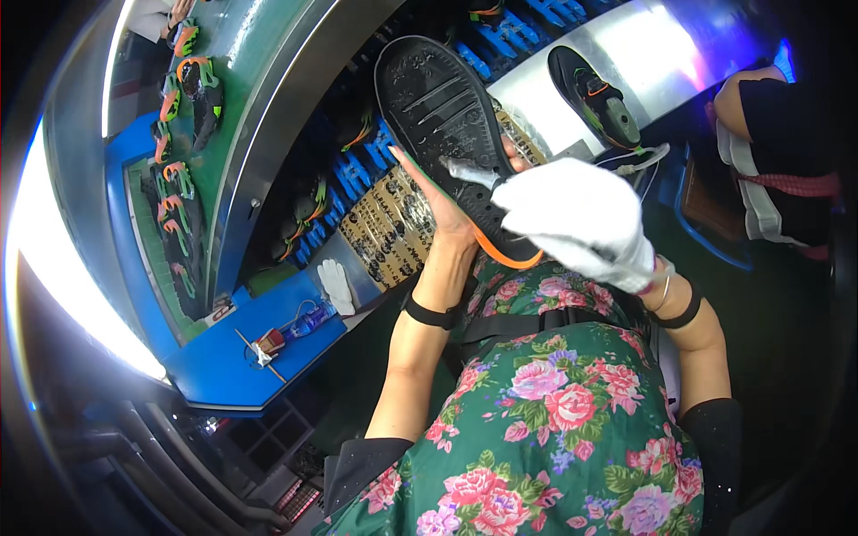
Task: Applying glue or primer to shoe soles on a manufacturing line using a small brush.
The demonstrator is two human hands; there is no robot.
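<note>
A black shoe sole (435,107) with a raised rim, ribs across its middle and an orange heel edge is held up before me, its inner side facing up. My left hand (447,210) is closed around it from beneath, the thumb along the left edge and fingertips showing past the right. In a white glove, my right hand (576,214) is closed on a brush (471,173) whose pale, wet-looking tip lies over the heel half of the sole. The brush's handle is hidden in the glove. Beyond to the right, a black shoe (594,98) with orange trim rests on a metal surface.
At left, a green conveyor (241,45) carries several black, orange and green shoes. A blue shelf (214,371) holds a white glove (335,286) and a blue bottle (313,317). Blue racks (509,40) run behind the sole. Another person (778,152) is at the right.
</note>
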